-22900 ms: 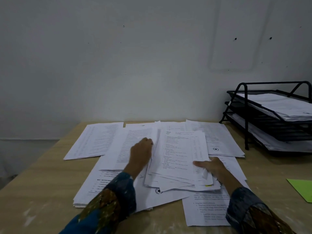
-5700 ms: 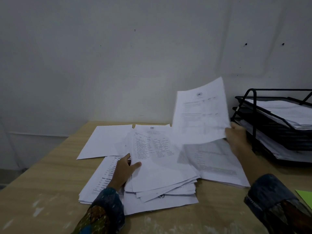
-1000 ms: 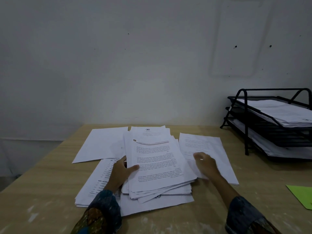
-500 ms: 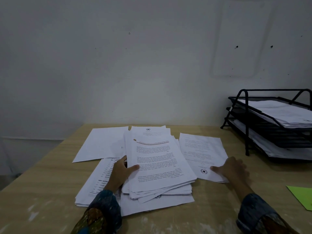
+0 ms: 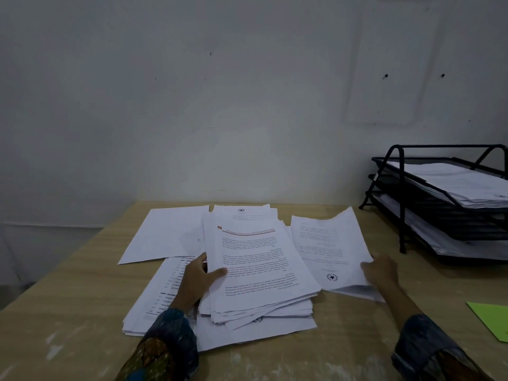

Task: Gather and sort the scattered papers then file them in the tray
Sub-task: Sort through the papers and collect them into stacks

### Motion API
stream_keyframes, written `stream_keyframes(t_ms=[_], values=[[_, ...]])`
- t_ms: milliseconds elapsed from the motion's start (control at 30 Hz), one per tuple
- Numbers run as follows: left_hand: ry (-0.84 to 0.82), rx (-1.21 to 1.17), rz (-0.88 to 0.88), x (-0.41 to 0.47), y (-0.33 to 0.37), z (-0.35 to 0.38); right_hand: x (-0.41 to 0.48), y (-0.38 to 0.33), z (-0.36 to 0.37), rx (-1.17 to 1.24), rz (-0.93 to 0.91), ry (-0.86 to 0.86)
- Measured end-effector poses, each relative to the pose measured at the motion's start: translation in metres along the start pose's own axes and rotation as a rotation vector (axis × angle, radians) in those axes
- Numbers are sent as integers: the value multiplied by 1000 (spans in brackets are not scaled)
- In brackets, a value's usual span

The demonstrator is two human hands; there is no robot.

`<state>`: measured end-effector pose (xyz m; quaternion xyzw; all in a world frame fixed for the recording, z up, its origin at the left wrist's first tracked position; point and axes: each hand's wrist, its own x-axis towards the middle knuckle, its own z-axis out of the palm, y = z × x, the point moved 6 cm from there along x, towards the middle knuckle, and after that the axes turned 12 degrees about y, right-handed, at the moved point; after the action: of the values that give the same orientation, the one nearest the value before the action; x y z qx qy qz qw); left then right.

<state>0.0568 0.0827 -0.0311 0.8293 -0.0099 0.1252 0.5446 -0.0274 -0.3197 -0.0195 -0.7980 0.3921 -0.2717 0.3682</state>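
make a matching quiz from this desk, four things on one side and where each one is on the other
1 left hand
2 right hand
3 green sheet
4 black tray

a back right of the desk, papers inside
b desk's right edge, near side
c thumb on the middle stack
d gripping the star-sealed sheets

Pairs: 1-c, 2-d, 3-b, 4-a
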Motion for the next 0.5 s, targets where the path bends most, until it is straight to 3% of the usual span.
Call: stream_keyframes(t_ms=[300,400,500], values=[[5,0,-10,-2,1,1,-3,-50,-57,467,7,355],[3,11,-10,0,1,2,-8,-64,-54,549,-24,316],[11,17,-6,-1,2,2,-18,-68,-26,486,-99,125]])
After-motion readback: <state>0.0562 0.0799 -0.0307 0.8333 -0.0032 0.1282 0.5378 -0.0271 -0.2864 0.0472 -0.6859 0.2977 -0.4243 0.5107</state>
